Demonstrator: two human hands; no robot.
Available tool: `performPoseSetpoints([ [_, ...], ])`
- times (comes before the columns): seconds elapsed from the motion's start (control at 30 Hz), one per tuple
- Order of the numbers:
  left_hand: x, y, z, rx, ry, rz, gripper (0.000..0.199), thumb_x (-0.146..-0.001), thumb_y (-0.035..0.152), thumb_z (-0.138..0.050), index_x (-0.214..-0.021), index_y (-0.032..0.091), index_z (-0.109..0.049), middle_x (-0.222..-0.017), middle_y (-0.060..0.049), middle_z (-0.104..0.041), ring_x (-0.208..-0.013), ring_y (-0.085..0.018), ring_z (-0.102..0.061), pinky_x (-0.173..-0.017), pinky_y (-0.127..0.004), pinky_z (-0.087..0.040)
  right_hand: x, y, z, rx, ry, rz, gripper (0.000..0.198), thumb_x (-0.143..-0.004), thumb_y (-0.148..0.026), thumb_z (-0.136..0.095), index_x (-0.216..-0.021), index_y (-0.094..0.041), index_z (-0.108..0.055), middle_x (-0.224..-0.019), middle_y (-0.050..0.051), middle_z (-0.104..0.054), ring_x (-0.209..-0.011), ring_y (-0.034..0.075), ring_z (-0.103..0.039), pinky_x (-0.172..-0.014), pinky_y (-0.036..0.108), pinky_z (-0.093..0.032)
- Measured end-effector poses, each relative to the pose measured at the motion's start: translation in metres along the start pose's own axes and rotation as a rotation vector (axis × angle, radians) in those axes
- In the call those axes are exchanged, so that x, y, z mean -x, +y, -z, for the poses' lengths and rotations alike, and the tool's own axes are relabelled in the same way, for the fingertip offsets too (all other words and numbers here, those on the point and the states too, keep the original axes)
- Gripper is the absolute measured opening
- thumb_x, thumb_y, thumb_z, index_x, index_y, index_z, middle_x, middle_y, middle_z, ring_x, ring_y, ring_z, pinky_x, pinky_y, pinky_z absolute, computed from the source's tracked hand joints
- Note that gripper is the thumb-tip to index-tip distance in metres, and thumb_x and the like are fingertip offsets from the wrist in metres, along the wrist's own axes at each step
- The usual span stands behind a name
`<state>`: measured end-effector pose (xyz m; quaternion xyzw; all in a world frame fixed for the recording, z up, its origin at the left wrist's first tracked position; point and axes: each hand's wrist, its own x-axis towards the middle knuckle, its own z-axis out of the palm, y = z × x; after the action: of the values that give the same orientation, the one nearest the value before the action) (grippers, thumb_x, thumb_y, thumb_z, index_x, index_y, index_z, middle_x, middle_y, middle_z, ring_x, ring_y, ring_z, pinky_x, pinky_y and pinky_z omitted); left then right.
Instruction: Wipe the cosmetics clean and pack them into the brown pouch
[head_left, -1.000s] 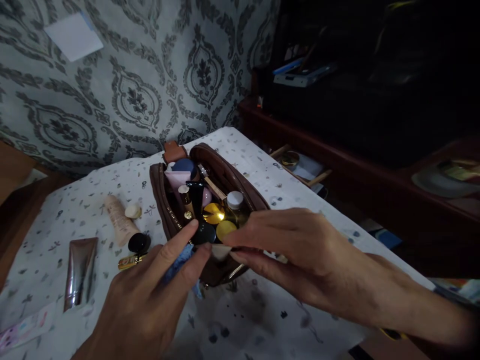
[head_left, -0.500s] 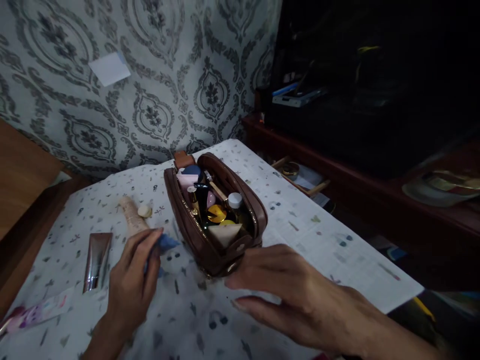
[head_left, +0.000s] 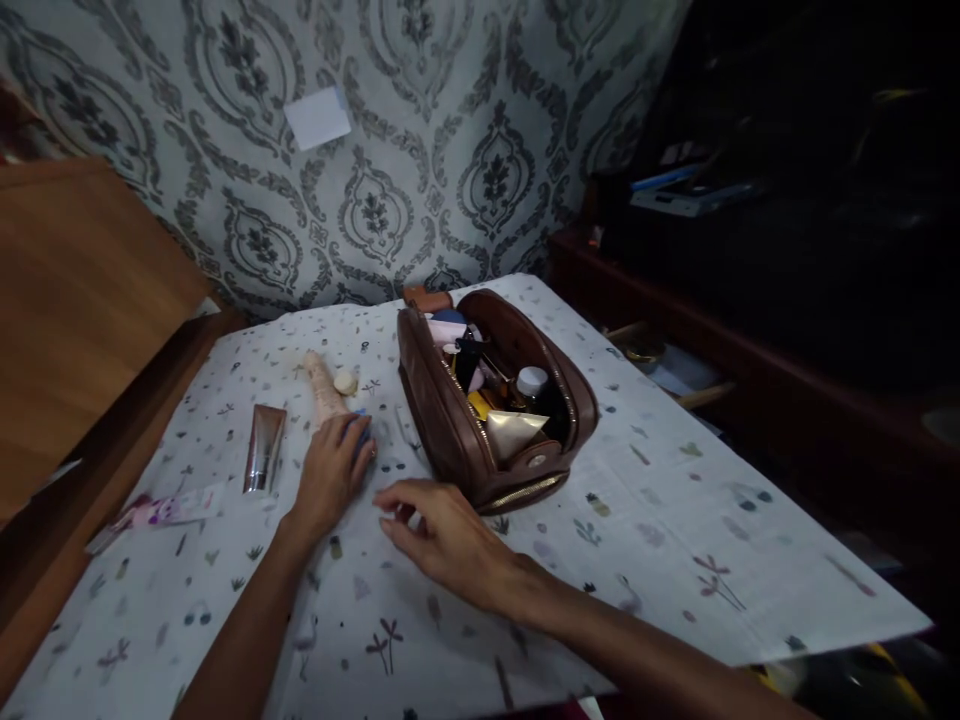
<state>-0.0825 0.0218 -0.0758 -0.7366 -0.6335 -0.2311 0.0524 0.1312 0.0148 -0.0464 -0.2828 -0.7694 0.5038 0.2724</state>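
My left hand (head_left: pixel 334 470) is closed over a small blue thing (head_left: pixel 361 428), mostly hidden under the fingers, low over the table. Just beyond it lie a beige tube (head_left: pixel 322 385) and a small round cream-coloured piece (head_left: pixel 346 382). My right hand (head_left: pixel 442 530) hovers at the near left corner of a brown toiletry bag (head_left: pixel 450 440), its fingers bent, thumb apart, nothing between them. Unzipped, the bag holds several cosmetics, among them a white-lidded jar (head_left: pixel 532 381) and a pale gold tube (head_left: pixel 514 432).
To the left on the patterned tablecloth (head_left: pixel 600 600) lie a silvery-brown tube (head_left: pixel 264 448) and a pink-and-white tube (head_left: pixel 176 505). A wooden panel (head_left: pixel 82 300) stands at the left edge. An open drawer (head_left: pixel 675 375) is beside the table at right.
My right hand has moved left, away from the bag's front end. My left hand has lowered toward the table with the blue thing. The view has shifted left.
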Motion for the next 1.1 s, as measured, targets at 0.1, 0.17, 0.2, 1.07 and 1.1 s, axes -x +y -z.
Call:
performPoseSetpoints([
  [0.1, 0.005, -0.003, -0.001, -0.100, -0.091, -0.110, 0.029, -0.095, 0.029, -0.051, -0.121, 0.020, -0.062, -0.130, -0.015, -0.056, -0.122, -0.030, -0.050, -0.102, -0.049, -0.046, -0.024, 0.013, -0.021, -0.205, 0.096, -0.110, 0.029, -0.082, -0.020, -0.059, -0.110, -0.016, -0.063, -0.109, 0.009, -0.067, -0.082, 0.015, -0.064, -0.060, 0.024, -0.049],
  [0.17, 0.008, -0.006, 0.001, -0.117, -0.120, -0.169, 0.025, -0.093, 0.027, -0.055, -0.115, 0.019, -0.064, -0.135, -0.016, -0.051, -0.127, -0.032, -0.046, -0.104, -0.050, -0.045, -0.037, 0.024, -0.033, -0.372, 0.152, -0.233, 0.031, -0.080, -0.025, -0.058, -0.110, -0.018, -0.059, -0.109, 0.007, -0.062, -0.072, 0.013, -0.061, -0.050, 0.021, -0.045],
  [0.2, 0.009, -0.007, 0.003, -0.124, -0.128, -0.190, 0.022, -0.093, 0.027, -0.055, -0.111, 0.018, -0.065, -0.137, -0.016, -0.050, -0.128, -0.032, -0.045, -0.104, -0.050, -0.045, -0.042, 0.030, -0.037, -0.437, 0.181, -0.268, 0.030, -0.079, -0.028, -0.059, -0.108, -0.020, -0.058, -0.108, 0.006, -0.061, -0.069, 0.012, -0.061, -0.048, 0.021, -0.044],
  [1.07, 0.016, 0.014, 0.018, 0.361, 0.107, -0.010, 0.033, -0.102, 0.035, -0.031, -0.075, 0.022, -0.044, -0.073, -0.002, -0.053, -0.069, -0.015, -0.052, -0.068, -0.029, -0.042, -0.033, 0.040, -0.042, -0.550, -0.011, -0.233, 0.052, -0.075, -0.068, -0.070, -0.076, -0.018, -0.054, -0.060, -0.007, -0.042, -0.048, 0.006, -0.036, -0.044, 0.021, -0.024],
  [1.1, 0.017, 0.012, 0.017, 0.337, 0.088, -0.007, 0.035, -0.102, 0.035, -0.028, -0.073, 0.023, -0.043, -0.071, -0.001, -0.052, -0.067, -0.015, -0.052, -0.066, -0.029, -0.041, -0.033, 0.039, -0.042, -0.537, -0.019, -0.234, 0.053, -0.076, -0.069, -0.069, -0.073, -0.019, -0.052, -0.058, -0.008, -0.042, -0.047, 0.006, -0.036, -0.044, 0.022, -0.024],
])
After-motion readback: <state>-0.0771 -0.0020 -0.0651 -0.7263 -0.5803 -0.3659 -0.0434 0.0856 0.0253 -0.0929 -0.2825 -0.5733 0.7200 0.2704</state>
